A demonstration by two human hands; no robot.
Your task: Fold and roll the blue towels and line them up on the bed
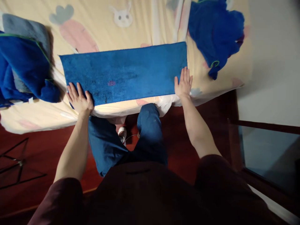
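A blue towel [140,70] lies flat before me as a long rectangle, with dark patches and a small reddish spot on its left half. My left hand [80,99] rests palm down on its near left corner, fingers spread. On the near right corner lies my right hand [184,83], also flat, with the thumb apart from the fingers. Neither hand grips anything. Whether the towel is folded in layers I cannot tell.
The towel lies on a bed with a cream sheet [145,18] printed with carrots and a rabbit. Blue and grey cloths [25,62] are heaped at the left; a crumpled blue cloth [215,31] sits at the right. A black stand [20,164] is on the floor; a wall [274,62] bounds the right.
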